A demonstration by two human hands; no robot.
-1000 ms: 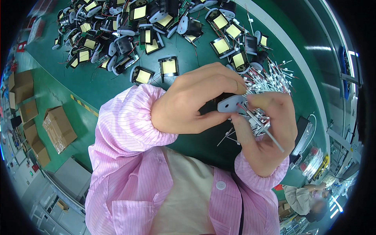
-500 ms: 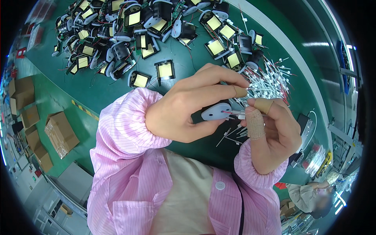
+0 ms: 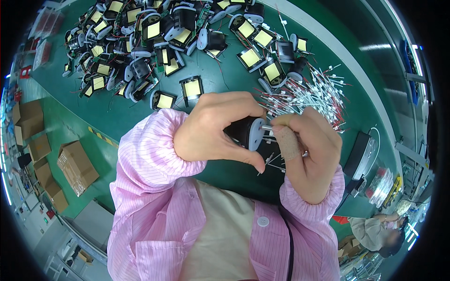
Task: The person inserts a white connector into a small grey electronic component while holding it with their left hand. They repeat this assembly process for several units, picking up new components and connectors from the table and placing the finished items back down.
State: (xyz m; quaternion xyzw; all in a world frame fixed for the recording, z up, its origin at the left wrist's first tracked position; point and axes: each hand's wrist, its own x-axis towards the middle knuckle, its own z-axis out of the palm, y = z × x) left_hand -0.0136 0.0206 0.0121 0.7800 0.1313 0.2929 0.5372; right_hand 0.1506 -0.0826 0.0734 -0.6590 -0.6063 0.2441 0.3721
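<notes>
My left hand (image 3: 208,129) wraps around a black housing with a grey oval end plate (image 3: 255,134), its fingers over the far side and its thumb below. The plate is turned toward my right hand (image 3: 311,145). With thumb and forefinger, that hand pinches a thin grey-white wire lead (image 3: 266,127) at the plate's upper part. Whether the lead goes into the plate's hole cannot be made out. Tan bandages cover the right thumb and forefinger. Just beyond both hands lies a heap of white and red wire leads (image 3: 311,100), with a few loose ones below the housing.
Many similar black units with pale yellow pads (image 3: 140,65) are piled on the green table (image 3: 126,114) at far left and centre. To the right are a black device (image 3: 357,154) and clear plastic bags (image 3: 380,187). Cardboard boxes (image 3: 77,166) stand left; another person (image 3: 375,232) is lower right.
The housing has turned so its plate faces further right, and my left thumb has stretched out. My right hand has moved left and come up close to the plate.
</notes>
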